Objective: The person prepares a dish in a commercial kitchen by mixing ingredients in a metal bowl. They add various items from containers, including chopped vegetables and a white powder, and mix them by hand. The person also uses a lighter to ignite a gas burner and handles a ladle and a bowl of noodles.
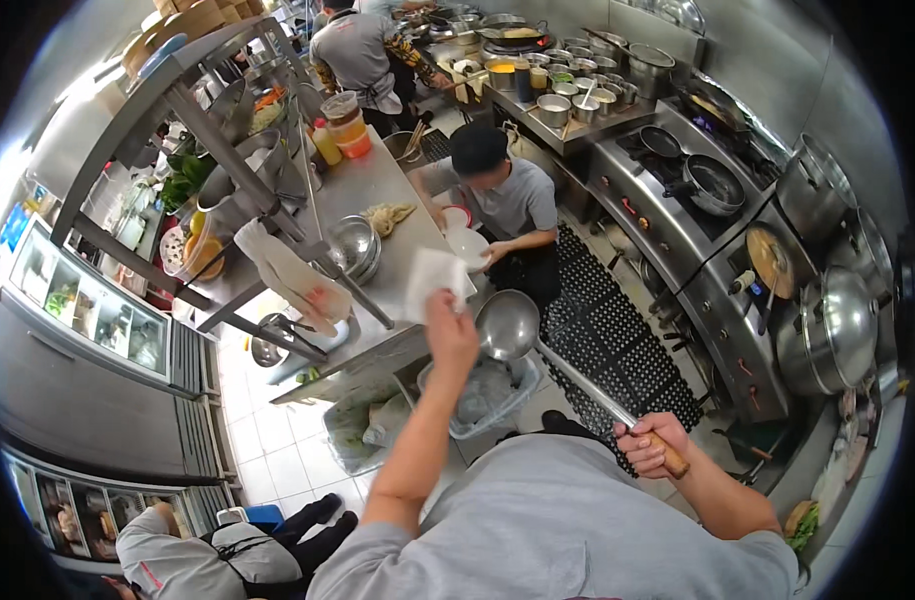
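My right hand (653, 445) is closed round the wooden grip of a long-handled steel ladle (509, 322). Its large round bowl points away to the left, over the floor. My left hand (451, 335) is raised beside that bowl, fingers closed on a white paper towel (435, 282), slightly blurred; it could be a thin cloth. Across from me, a crouching co-worker (512, 205) in a grey shirt holds a white bowl (467, 248) just beyond the towel. A red-rimmed dish (457, 217) is near that person's other hand.
A steel counter (395, 245) with stacked metal bowls (352, 245) stands ahead on the left. Plastic tubs (494, 395) sit below it. Stoves with pans (715, 183) line the right side, beside a black rubber mat (617, 320). Another person (217, 555) is at lower left.
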A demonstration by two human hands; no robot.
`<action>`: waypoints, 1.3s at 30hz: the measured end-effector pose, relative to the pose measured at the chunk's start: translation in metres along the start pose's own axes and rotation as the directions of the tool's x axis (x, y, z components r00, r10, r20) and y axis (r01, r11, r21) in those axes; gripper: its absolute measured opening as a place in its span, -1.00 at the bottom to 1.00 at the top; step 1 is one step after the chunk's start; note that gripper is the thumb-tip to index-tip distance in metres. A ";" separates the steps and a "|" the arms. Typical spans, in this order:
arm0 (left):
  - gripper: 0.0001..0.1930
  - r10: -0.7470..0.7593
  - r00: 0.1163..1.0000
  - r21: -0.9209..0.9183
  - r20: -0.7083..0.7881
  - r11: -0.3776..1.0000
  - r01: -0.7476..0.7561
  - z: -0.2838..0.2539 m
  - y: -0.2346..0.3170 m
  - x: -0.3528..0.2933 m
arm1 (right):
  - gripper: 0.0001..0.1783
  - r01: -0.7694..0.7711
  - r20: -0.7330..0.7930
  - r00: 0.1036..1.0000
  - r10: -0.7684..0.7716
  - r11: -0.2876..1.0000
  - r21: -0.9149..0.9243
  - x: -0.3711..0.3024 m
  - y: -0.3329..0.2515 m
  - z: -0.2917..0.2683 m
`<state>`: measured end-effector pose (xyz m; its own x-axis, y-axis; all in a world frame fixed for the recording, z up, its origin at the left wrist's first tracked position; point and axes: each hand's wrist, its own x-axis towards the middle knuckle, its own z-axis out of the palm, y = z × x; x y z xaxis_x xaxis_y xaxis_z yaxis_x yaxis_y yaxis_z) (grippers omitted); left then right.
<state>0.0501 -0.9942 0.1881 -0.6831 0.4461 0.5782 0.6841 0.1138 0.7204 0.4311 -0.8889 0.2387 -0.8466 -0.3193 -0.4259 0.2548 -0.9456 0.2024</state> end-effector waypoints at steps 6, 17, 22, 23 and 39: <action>-0.60 0.093 0.973 0.046 0.211 0.993 -0.105 0.095 -0.064 -0.075 | -0.85 -0.096 -0.037 0.995 0.095 0.995 -0.032 0.008 0.016 0.019; -0.66 0.057 0.918 0.210 0.392 0.966 -0.150 0.099 -0.067 -0.082 | -0.93 -0.148 -0.037 0.989 0.146 0.986 -0.073 -0.009 -0.025 0.014; -0.61 -0.277 0.956 -0.048 0.092 0.958 0.282 0.164 -0.022 -0.046 | -0.97 -0.162 -0.181 0.978 0.101 0.916 -0.366 -0.032 -0.060 0.026; -0.62 -0.286 0.938 -0.093 0.198 0.947 0.308 0.178 -0.021 -0.042 | -0.97 -0.156 -0.172 0.980 0.096 0.912 -0.380 -0.043 -0.069 0.029; -0.78 -0.336 0.901 -0.054 -0.274 0.941 0.334 0.374 0.077 -0.004 | -0.88 -0.219 -0.092 0.975 0.202 0.947 -0.236 -0.185 -0.231 -0.019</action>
<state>0.2007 -0.6554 0.0978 -0.9154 0.1204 0.3842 0.4017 0.2082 0.8918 0.5379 -0.6126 0.2545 -0.7310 -0.5085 -0.4551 0.5367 -0.8403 0.0768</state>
